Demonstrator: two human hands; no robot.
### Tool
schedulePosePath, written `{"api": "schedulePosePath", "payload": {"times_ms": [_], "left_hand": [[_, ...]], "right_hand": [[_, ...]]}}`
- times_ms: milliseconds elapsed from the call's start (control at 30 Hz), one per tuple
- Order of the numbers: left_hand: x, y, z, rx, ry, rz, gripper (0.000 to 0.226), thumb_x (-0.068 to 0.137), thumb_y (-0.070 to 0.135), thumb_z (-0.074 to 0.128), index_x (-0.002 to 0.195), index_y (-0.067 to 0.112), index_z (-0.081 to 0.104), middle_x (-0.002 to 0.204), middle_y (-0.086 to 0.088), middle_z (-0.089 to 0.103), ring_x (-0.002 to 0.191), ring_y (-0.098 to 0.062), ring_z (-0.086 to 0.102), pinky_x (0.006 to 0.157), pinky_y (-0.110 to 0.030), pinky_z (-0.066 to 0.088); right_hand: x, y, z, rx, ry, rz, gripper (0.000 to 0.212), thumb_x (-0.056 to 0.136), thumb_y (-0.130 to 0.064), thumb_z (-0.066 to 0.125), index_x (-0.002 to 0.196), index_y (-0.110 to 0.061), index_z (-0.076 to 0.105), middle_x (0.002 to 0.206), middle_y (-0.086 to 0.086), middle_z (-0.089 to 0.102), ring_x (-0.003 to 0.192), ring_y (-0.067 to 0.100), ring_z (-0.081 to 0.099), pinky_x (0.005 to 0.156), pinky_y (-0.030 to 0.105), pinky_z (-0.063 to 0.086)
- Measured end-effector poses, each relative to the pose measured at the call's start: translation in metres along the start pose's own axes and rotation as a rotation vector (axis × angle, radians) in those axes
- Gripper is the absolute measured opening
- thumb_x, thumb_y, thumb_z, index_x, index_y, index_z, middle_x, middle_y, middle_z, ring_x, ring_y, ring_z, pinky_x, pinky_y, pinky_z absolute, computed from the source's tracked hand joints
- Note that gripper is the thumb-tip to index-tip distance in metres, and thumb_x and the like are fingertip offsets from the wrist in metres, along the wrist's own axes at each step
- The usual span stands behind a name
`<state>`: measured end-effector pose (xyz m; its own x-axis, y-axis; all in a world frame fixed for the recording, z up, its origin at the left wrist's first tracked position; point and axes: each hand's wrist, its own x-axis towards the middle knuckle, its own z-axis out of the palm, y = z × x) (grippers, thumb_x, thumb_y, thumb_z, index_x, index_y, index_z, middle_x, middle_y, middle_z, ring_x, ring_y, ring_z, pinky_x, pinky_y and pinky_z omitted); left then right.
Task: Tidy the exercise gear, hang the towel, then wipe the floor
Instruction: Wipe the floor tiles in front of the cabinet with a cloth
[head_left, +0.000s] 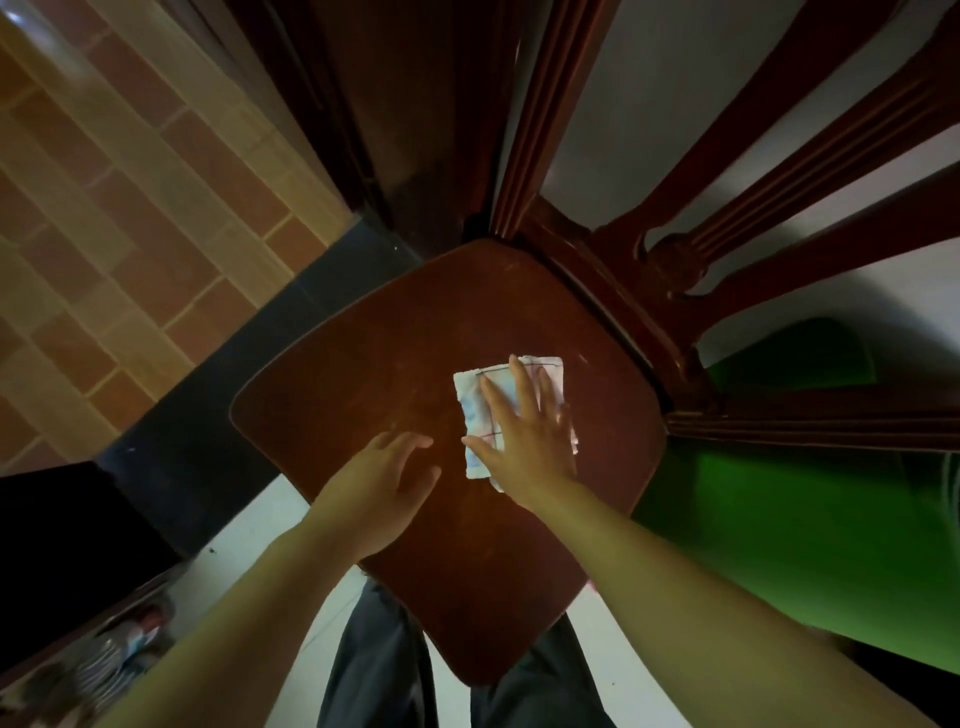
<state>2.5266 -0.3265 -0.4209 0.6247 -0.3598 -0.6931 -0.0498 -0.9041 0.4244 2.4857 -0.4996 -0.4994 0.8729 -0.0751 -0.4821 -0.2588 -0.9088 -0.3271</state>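
Looking down, I'm pressing my right hand flat, fingers spread, on the folded towel beneath them on the chair seat. My left hand is hovering just beside it, relaxed and empty. Hanging the towel and wiping the floor are seemingly still waiting.

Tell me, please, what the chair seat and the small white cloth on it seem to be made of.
The chair seat looks like reddish-brown wood, or a wood-look board, with a worn semi-gloss varnish: faint scuffs and pale specks show. The cloth looks like soft matte fabric, white with thin coloured lines; its rumpled edges suggest textile, though thick paper is possible.
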Motion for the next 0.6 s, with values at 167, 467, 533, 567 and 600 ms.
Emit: {"api": "schedulePosePath", "payload": {"times_ms": [167,467,533,567,600], "left_hand": [[0.003,-0.013,0.004,0.008,-0.014,0.008,0.043,0.095,0.042,0.042,0.136,0.029,0.04,0.142,0.006,0.04,0.121,-0.01,0.047,0.089,-0.017,0.037],[-0.005,-0.007,0.007,-0.007,-0.011,0.011,0.043,0.095,0.043,0.041,0.136,0.031,0.039,0.141,0.007,0.042,0.12,-0.01,0.048,0.089,-0.017,0.037],[-0.01,-0.001,0.001,-0.003,-0.003,0.027,0.043,0.095,0.043,0.041,0.136,0.031,0.039,0.142,0.007,0.041,0.12,-0.009,0.048,0.088,-0.017,0.036],[-0.013,0.003,-0.003,0.001,-0.001,0.035,0.043,0.095,0.043,0.041,0.136,0.031,0.038,0.142,0.007,0.04,0.12,-0.009,0.048,0.088,-0.017,0.036],[-0.017,0.007,-0.008,0.006,-0.003,0.043,0.044,0.095,0.043,0.041,0.136,0.03,0.038,0.142,0.006,0.04,0.12,-0.009,0.048,0.088,-0.018,0.037]], "right_hand": [[0.001,0.0,0.01,-0.128,0.07,0.012,0.079,0.076,-0.064,0.054,0.142,-0.032,0.024,0.155,0.006,0.019,0.139,0.035,0.022,0.085,0.057,0.045],[0.001,-0.002,0.008,-0.028,0.086,-0.026,0.058,0.083,-0.036,0.067,0.135,-0.027,0.043,0.144,0.005,0.034,0.133,0.028,0.03,0.078,0.036,0.056],[-0.004,0.0,0.0,0.014,0.023,-0.005,0.053,0.09,-0.033,0.058,0.138,-0.031,0.037,0.148,0.0,0.025,0.136,0.024,0.022,0.089,0.037,0.051],[-0.009,0.0,-0.005,0.038,0.005,0.006,0.051,0.092,-0.033,0.055,0.139,-0.032,0.035,0.148,-0.003,0.023,0.134,0.022,0.022,0.092,0.036,0.049],[-0.016,0.0,-0.013,0.07,-0.002,0.019,0.05,0.092,-0.032,0.053,0.139,-0.032,0.034,0.146,-0.005,0.024,0.132,0.021,0.025,0.094,0.036,0.047]]}}
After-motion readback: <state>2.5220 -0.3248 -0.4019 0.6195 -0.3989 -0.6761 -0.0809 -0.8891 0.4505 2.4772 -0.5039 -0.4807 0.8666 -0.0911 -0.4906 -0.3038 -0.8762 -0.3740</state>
